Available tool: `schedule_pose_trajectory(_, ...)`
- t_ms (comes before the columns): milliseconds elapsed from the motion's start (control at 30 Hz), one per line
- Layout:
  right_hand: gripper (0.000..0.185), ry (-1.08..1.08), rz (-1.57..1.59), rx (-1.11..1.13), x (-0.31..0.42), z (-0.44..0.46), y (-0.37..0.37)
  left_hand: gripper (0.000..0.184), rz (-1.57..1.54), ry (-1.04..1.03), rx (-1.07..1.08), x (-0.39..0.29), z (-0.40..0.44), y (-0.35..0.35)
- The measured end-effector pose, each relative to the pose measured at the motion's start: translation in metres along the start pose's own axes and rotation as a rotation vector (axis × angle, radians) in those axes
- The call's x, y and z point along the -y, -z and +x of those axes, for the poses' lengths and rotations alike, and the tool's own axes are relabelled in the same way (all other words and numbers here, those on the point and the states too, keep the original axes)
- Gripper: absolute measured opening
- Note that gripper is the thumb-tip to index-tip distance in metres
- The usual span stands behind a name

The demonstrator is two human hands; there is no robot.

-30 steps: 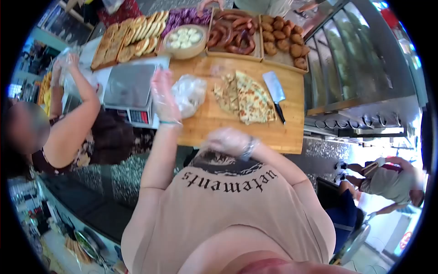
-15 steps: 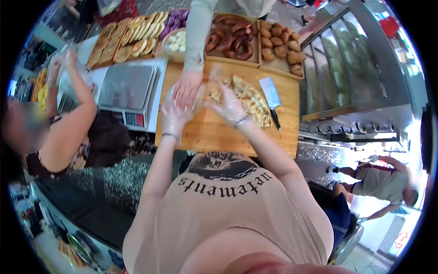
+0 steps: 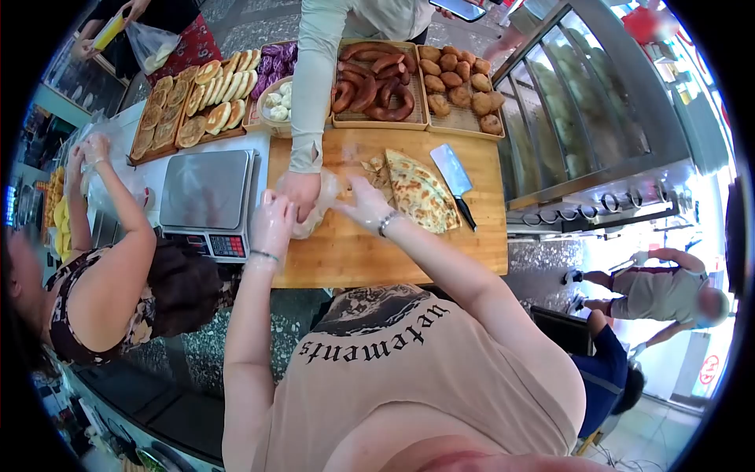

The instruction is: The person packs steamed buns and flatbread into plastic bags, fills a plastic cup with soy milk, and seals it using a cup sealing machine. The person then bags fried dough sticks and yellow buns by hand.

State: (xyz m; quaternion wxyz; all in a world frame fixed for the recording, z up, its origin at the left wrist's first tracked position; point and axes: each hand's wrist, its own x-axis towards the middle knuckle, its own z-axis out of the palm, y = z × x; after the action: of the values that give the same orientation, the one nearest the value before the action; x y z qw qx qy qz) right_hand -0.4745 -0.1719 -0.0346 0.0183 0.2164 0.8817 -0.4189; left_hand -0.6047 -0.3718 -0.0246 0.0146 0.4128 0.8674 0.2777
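1. Stands at a wooden worktop [image 3: 338, 253], beside a metal scale [image 3: 204, 190] at left, facing trays of sausages [image 3: 377, 82] and brown balls [image 3: 458, 88] along the far side, with a steel cabinet [image 3: 661, 175] at right.
2. Extends the left arm forward, with the gloved left hand [image 3: 274, 220] raised at the left side of a clear plastic bag [image 3: 321, 211]. Draws the fingertips of this grip close together, near the bag; shows too little to say whether pinching the film.
3. Slants the right arm inward across the worktop, with the gloved right hand [image 3: 368, 206] at the right edge of the bag. Parts thumb and fingers in this grip, fairly wide.
4. Meets between the two a bare reaching hand [image 3: 300, 193] in a pale sleeve [image 3: 314, 102], from across the worktop, bent down at the bag.
5. Has the cut pieces [image 3: 379, 175] and a large flatbread wedge [image 3: 421, 189] just beyond the right hand, then a cleaver [image 3: 451, 167] farther right.
6. Compared with half a second ago, sets the left hand more to the side of the reaching hand, instead of under its fingertips; brings the right hand off the cut pieces, over to the bag.
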Motion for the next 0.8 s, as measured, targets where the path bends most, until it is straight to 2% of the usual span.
schedule_pose_trajectory(67,0.074,0.125,-0.011,0.021,0.001,0.018,-0.003,0.019,-0.031,-0.04,-0.008,0.002,0.015,-0.004)
schedule_pose_trajectory(133,0.066,0.147,-0.07,0.118,-0.025,0.054,-0.027,0.02,-0.008,-0.088,-0.038,0.013,0.032,-0.014)
schedule_pose_trajectory(167,0.054,0.02,-0.08,0.263,-0.038,0.075,-0.041,0.02,-0.04,-0.055,0.026,0.014,0.039,-0.013)
schedule_pose_trajectory(233,0.035,-0.042,-0.059,0.243,-0.027,0.079,-0.033,0.022,-0.089,-0.036,0.093,0.017,0.056,-0.006)
schedule_pose_trajectory(267,0.031,0.034,-0.07,0.179,-0.028,0.086,-0.034,0.023,-0.104,-0.049,0.102,0.02,0.06,-0.003)
schedule_pose_trajectory(333,0.03,0.097,-0.284,0.085,-0.023,0.099,-0.026,0.023,-0.095,-0.017,0.12,0.022,0.069,0.005)
schedule_pose_trajectory(367,0.03,0.101,-0.279,0.096,-0.024,0.101,-0.022,0.023,-0.088,-0.007,0.128,0.021,0.073,0.012)
schedule_pose_trajectory(433,0.029,-0.018,-0.038,-0.098,-0.023,0.107,-0.014,0.024,-0.087,0.011,0.138,0.017,0.081,0.024)
schedule_pose_trajectory(467,0.029,-0.013,-0.039,-0.094,-0.023,0.108,-0.013,0.024,-0.125,0.006,0.111,0.014,0.085,0.028)
schedule_pose_trajectory(533,0.04,0.309,0.056,-0.382,-0.023,0.109,-0.013,0.022,-0.217,0.067,0.119,0.003,0.095,0.041)
schedule_pose_trajectory(567,0.04,0.316,0.056,-0.385,-0.006,0.107,-0.002,0.022,-0.213,0.065,0.113,0.001,0.099,0.042)
schedule_pose_trajectory(633,0.055,0.192,0.712,-0.342,0.027,0.112,0.026,0.027,-0.373,-0.017,-0.177,-0.003,0.113,0.044)
schedule_pose_trajectory(667,0.058,0.231,0.811,-0.547,0.014,0.133,0.022,0.039,-0.349,-0.013,-0.337,-0.006,0.124,0.045)
schedule_pose_trajectory(700,0.052,0.239,0.592,-0.666,-0.004,0.149,0.028,0.039,-0.344,-0.025,-0.352,-0.009,0.132,0.045)
schedule_pose_trajectory(767,0.047,0.173,0.607,-0.678,0.031,0.112,0.066,0.051,-0.587,0.087,-0.561,-0.025,0.133,0.056)
schedule_pose_trajectory(800,0.043,0.252,0.567,-0.635,0.035,0.09,0.077,0.056,-0.622,0.15,-0.43,-0.029,0.126,0.06)
